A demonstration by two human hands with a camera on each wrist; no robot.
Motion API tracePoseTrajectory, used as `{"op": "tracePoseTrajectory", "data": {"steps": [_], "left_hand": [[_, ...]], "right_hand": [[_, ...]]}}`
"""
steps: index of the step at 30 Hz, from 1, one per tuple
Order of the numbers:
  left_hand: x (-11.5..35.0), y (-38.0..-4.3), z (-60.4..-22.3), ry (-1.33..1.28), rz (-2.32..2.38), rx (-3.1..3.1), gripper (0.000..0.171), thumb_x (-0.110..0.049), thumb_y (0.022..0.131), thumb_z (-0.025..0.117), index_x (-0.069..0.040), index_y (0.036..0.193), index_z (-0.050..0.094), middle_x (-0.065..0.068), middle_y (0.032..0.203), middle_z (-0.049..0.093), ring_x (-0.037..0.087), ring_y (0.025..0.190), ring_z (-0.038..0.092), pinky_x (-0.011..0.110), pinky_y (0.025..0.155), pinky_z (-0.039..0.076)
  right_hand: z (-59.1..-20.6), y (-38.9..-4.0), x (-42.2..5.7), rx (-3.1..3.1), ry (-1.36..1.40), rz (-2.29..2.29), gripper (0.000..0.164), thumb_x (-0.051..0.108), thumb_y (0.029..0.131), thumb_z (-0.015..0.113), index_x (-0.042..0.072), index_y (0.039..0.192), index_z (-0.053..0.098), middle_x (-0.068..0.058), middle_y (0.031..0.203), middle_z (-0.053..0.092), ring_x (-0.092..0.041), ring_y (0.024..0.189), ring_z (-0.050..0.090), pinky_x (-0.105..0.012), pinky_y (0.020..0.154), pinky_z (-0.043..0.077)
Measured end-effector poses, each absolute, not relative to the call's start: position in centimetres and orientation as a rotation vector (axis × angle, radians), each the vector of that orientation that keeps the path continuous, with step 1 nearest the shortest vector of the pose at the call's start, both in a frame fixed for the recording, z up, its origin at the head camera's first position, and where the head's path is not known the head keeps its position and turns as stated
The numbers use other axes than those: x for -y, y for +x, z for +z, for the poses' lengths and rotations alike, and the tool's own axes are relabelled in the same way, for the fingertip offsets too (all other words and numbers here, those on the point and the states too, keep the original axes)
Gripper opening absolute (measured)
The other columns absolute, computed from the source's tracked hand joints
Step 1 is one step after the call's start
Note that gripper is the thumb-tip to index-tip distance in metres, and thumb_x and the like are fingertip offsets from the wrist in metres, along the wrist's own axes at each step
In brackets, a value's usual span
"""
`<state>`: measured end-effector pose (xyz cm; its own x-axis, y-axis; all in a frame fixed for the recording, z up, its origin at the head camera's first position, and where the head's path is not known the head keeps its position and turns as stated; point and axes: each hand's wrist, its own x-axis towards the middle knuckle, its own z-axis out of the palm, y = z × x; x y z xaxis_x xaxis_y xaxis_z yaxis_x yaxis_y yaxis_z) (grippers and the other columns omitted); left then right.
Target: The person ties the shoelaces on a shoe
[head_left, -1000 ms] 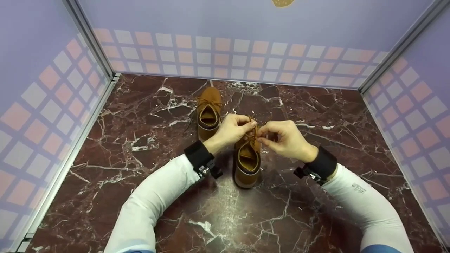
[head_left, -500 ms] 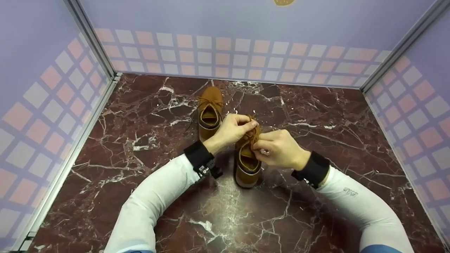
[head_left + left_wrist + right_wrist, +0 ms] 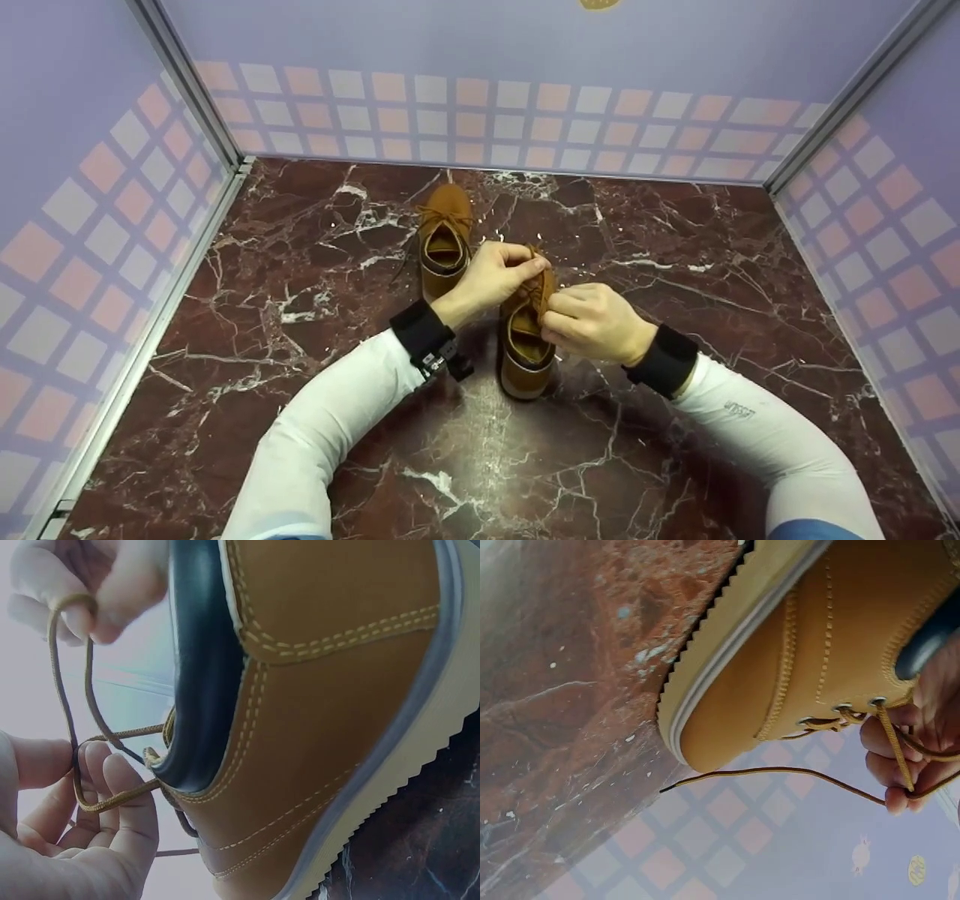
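Observation:
A tan lace-up boot stands on the floor between the two hands, toe pointing away. My left hand pinches the lace over the tongue, where the strands cross between thumb and fingertips. My right hand, at the right edge of the boot's opening, has its fingers curled. In the left wrist view that hand's fingertips pinch the top of a tall brown lace loop. The right wrist view shows a free lace end hanging past the toe. Parts of the opening are hidden by the right hand.
A second tan boot with a tied bow stands farther forward, just left of the left hand. The dark red marble-patterned surface is bounded by lilac panels at the back and both sides. Small white bits lie near the boots.
My right hand has moved from beside the laces back toward the boot's opening, its fingers curling more tightly. My left hand keeps its pinch in the same place.

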<state>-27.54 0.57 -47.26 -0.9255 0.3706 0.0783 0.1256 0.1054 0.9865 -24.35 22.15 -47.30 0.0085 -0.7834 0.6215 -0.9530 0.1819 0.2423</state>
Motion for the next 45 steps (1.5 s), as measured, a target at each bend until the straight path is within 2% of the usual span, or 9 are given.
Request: {"op": "tracePoseTrajectory", "data": {"steps": [6,11,16,22,25,29,35,40,45], "left_hand": [[-0.5,-27.5,-47.0,0.528,1.887,-2.252,0.021,-0.013,0.106,0.077,0.007,0.108,0.083,-0.001,0.084,0.081,0.005,0.074,0.062,0.017,0.068,0.047],[-0.4,-27.4,-47.0,0.503,1.911,-2.206,0.018,-0.011,0.106,0.077,0.005,0.107,0.084,0.0,0.084,0.081,0.004,0.072,0.065,0.017,0.066,0.053],[-0.2,-27.4,-47.2,0.437,1.947,-2.118,0.017,-0.011,0.107,0.076,0.005,0.108,0.083,-0.007,0.075,0.076,0.007,0.064,0.067,0.019,0.062,0.059],[0.1,-27.4,-47.3,0.41,1.98,-2.097,0.017,-0.01,0.108,0.075,0.005,0.105,0.083,-0.007,0.071,0.073,0.008,0.063,0.066,0.02,0.061,0.058],[0.2,-27.5,-47.4,0.406,2.004,-2.049,0.018,-0.01,0.108,0.074,0.006,0.104,0.082,-0.005,0.07,0.073,0.01,0.063,0.066,0.021,0.062,0.06],[0.3,-27.5,-47.5,0.388,2.027,-2.002,0.019,-0.01,0.109,0.073,0.006,0.104,0.081,-0.003,0.07,0.073,0.011,0.064,0.067,0.023,0.062,0.061],[0.4,-27.5,-47.7,0.372,2.034,-1.985,0.018,-0.009,0.109,0.073,0.006,0.105,0.082,-0.003,0.071,0.074,0.01,0.064,0.068,0.022,0.062,0.061],[0.2,-27.4,-47.7,0.398,2.028,-2.007,0.017,-0.006,0.108,0.072,0.008,0.106,0.082,-0.005,0.073,0.075,0.009,0.065,0.069,0.021,0.063,0.062],[0.1,-27.3,-47.8,0.428,2.004,-2.043,0.018,-0.005,0.108,0.072,0.009,0.105,0.082,-0.007,0.073,0.076,0.008,0.066,0.07,0.02,0.065,0.063]], "right_hand": [[-47.8,-24.6,-21.7,2.006,1.54,0.352,0.021,-0.001,0.078,0.081,0.011,0.08,0.064,0.0,0.074,0.062,-0.016,0.059,0.06,-0.03,0.058,0.061],[-48.1,-25.0,-22.0,2.206,1.352,0.502,0.021,-0.001,0.079,0.087,0.01,0.095,0.081,-0.005,0.095,0.083,-0.022,0.081,0.081,-0.035,0.077,0.071],[-48.4,-25.2,-22.6,2.255,1.321,0.686,0.024,-0.002,0.079,0.085,0.007,0.101,0.084,-0.008,0.094,0.084,-0.022,0.073,0.078,-0.035,0.064,0.067],[-48.1,-25.5,-23.1,2.333,1.14,1.005,0.019,-0.006,0.079,0.069,0.004,0.09,0.081,-0.009,0.081,0.082,-0.013,0.059,0.067,-0.023,0.054,0.057],[-47.8,-25.9,-23.1,2.484,0.908,1.173,0.017,-0.004,0.087,0.069,0.003,0.091,0.083,-0.011,0.079,0.082,-0.007,0.059,0.066,-0.014,0.057,0.053],[-47.6,-26.9,-23.1,2.726,0.639,1.368,0.017,0.006,0.101,0.072,0.001,0.091,0.085,-0.006,0.069,0.078,-0.003,0.053,0.065,-0.013,0.05,0.047],[-48.0,-28.7,-22.8,2.962,0.441,1.721,0.034,0.019,0.109,0.072,-0.004,0.084,0.08,0.005,0.058,0.073,-0.007,0.049,0.067,-0.023,0.049,0.058],[-47.9,-29.4,-22.4,3.097,0.405,1.78,0.027,0.022,0.105,0.075,0.004,0.086,0.08,0.005,0.063,0.076,-0.009,0.053,0.071,-0.026,0.053,0.062],[-47.5,-29.7,-22.5,3.144,0.45,1.796,0.018,0.016,0.103,0.078,0.003,0.091,0.082,0.004,0.066,0.077,-0.01,0.054,0.072,-0.024,0.053,0.061]]}}
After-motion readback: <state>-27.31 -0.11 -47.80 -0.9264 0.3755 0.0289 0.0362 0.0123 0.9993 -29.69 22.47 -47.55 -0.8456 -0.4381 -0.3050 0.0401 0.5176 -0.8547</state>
